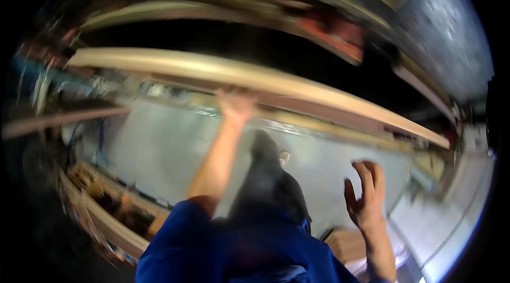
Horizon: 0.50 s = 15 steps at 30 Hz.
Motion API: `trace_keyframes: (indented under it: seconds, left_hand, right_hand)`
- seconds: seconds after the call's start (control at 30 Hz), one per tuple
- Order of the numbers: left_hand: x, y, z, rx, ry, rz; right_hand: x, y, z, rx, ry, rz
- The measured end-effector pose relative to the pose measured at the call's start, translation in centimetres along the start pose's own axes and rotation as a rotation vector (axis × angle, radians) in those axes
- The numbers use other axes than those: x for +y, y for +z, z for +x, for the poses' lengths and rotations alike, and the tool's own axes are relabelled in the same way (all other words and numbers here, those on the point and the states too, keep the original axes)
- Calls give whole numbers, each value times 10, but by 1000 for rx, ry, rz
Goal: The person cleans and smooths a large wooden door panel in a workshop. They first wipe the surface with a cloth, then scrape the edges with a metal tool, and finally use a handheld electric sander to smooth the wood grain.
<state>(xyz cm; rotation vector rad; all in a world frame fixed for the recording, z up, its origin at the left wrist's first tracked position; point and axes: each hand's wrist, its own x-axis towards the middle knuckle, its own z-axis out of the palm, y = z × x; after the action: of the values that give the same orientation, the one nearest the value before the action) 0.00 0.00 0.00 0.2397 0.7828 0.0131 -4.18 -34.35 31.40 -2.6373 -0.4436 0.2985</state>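
Observation:
A long pale wooden board (196, 66) runs across the view in front of me, slanting down to the right. My left hand (237, 105) reaches up to its near side, at the lower edge of the pale face. Motion smears those fingers, and I cannot tell whether they wrap round the wood or only press on it. Off to the right, my right hand (367, 192) is raised with nothing in it, its fingers curved and apart.
Behind the board is a dark gap, with a red part (334, 33) beyond it. At lower left stands a wooden bin (109, 224) with loose bits inside. A brown wooden block (346, 245) lies by my right forearm. Grey floor (159, 134) shows below the board.

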Motion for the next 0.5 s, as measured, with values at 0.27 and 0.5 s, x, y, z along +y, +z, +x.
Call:
trace_keyframes:
  seconds: [0.27,0.5]
  left_hand:
    - [46,6,-221,-402,174,507]
    - [105,-246,-432,313,340,569]
  right_hand:
    - [-37,76,-75,-262,-298,302]
    - [-210,135,-86,-482,-569,286]
